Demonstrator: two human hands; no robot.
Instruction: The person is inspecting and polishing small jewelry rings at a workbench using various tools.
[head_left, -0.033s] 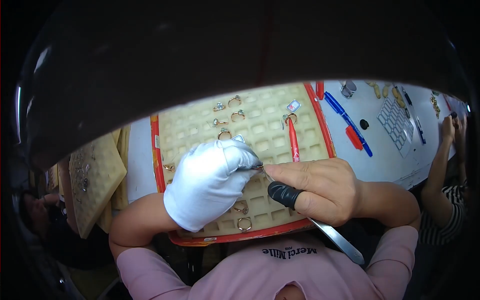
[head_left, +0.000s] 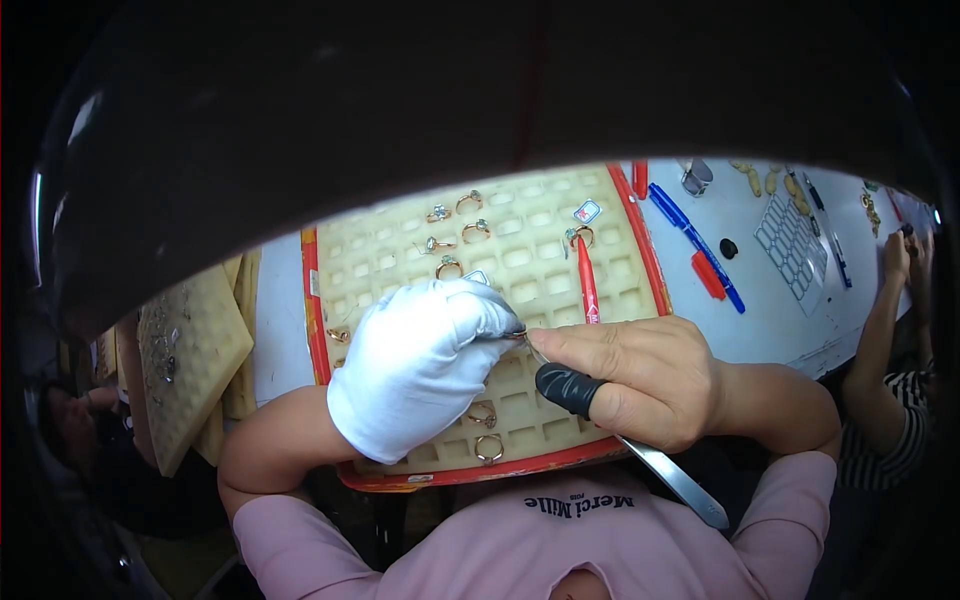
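Observation:
My left hand (head_left: 420,360), in a white glove, is closed over the foam tray (head_left: 545,405). Its darkened fingertips pinch a small gold-coloured ring (head_left: 519,334), mostly covered by the fingers. My right hand (head_left: 650,380), bare but for a black finger cot (head_left: 568,390), is wrapped round silver tweezers (head_left: 675,482). Their tip reaches the ring between both hands, and their broad end slants toward my body. Gemstone rings stand in the tray's slots, among them one ring (head_left: 476,231) beyond my left hand and another (head_left: 488,449) by the near edge.
A red pen (head_left: 587,280) lies on the tray beside a ring and a small paper tag (head_left: 587,211). To the right are a blue marker (head_left: 697,247), a red cap (head_left: 708,276) and a label sheet (head_left: 790,250). More foam trays (head_left: 205,350) stand at left. Other people sit on both sides.

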